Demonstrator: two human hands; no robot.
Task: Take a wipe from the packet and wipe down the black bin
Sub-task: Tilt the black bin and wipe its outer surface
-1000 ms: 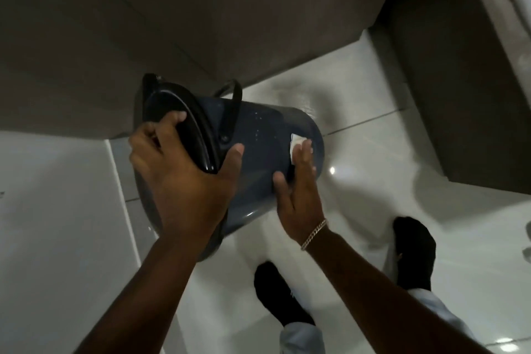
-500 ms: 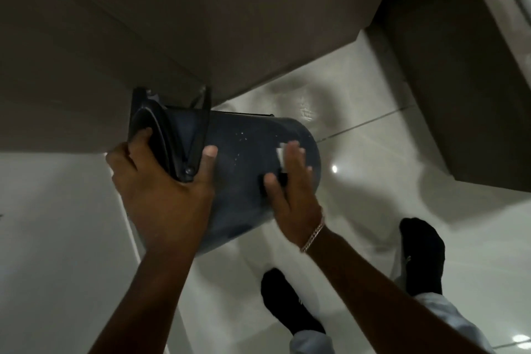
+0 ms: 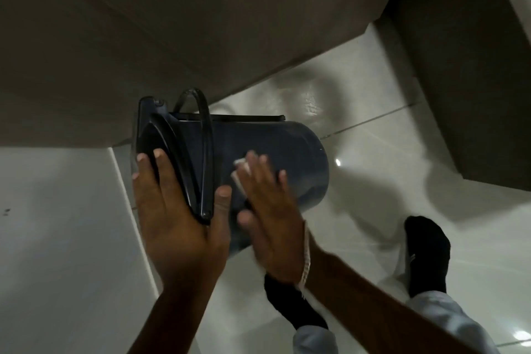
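The black bin [image 3: 298, 158] is held on its side above the floor, lid end to the left and base to the right. My left hand [image 3: 175, 221] grips its lid end, fingers over the lid and thumb on the body beside the thin handle. My right hand [image 3: 267, 210] lies flat on the bin's side and presses a small white wipe [image 3: 240, 171] against it; only the wipe's edge shows past my fingers. The packet is out of view.
Glossy white floor tiles [image 3: 359, 95] lie below the bin. A brown cabinet front [image 3: 172, 23] fills the top left, and a dark cabinet [image 3: 474, 80] stands at the right. My feet in black socks [image 3: 428, 253] are at the bottom right.
My right hand has slid left along the bin's side with the wipe, towards the lid end. The bin has turned so its handle stands up, and my left hand has shifted its grip on the lid.
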